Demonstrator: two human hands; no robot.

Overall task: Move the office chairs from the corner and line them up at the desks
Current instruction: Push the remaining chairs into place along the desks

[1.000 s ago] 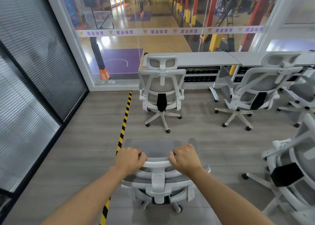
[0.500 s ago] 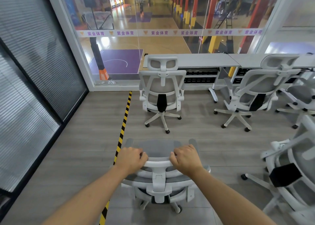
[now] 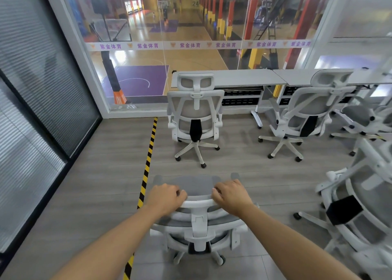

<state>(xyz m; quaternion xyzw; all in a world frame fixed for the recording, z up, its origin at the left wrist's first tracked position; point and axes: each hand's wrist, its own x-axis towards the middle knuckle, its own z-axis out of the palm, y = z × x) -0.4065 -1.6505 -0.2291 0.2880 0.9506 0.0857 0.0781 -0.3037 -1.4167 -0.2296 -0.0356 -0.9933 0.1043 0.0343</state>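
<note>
— While both hands are on it, where is the chair?
— The near chair (image 3: 197, 222) is low in the middle of the view, on the gray floor (image 3: 101, 180); its seat points at the desks; the striped tape (image 3: 148, 159) on the floor runs just by its left side.
— What are the hands doing?
— The left hand (image 3: 164, 199) has its fingers curled over the left end of the white headrest bar; the right hand (image 3: 232, 196) has its fingers curled over the right end; so each grip is closed on the top of that chair; both arms reach out from the bottom of the view.
— Where are the desks?
— The long white desk (image 3: 239, 77) stands by the big glass wall (image 3: 191, 25); another desk (image 3: 301, 77) touches its right end.
— Are there chairs there?
— Yes; one white chair (image 3: 195, 118) stands at the left desk with its back to us, a bit out from the desk edge; a second chair (image 3: 305, 118) stands at the next desk, turned a little to the left; a third chair (image 3: 360, 120) is farther right, partly cut off.
— And close by?
— One more chair (image 3: 360, 212) is at the right edge, near the held chair but not touching it; it looks tilted in the wide view; a dark wall with blinds (image 3: 38, 89) is on the left.
</note>
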